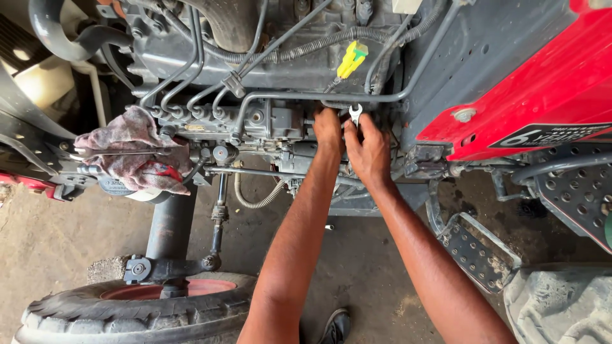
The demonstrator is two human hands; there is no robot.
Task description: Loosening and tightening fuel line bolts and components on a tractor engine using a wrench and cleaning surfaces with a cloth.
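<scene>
Reaching into engine [268, 70], both hands side by side. Right hand [368, 151]: closed round spanner [355, 114], open-ended jaw up, just below grey pipe [319, 97]. Left hand [328, 129]: pressed against pump [271, 124]; grip probably closed, fingers hidden. Yellow connector [352, 58] above. Rag [135, 150] (pink, stained) draped at left. Front tyre [137, 312] below.

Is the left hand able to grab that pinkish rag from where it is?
Probably yes. The left hand is on the engine beside the right hand holding the wrench. The rag lies uncovered further left, nothing blocking it, though it means a sideways stretch.
</scene>
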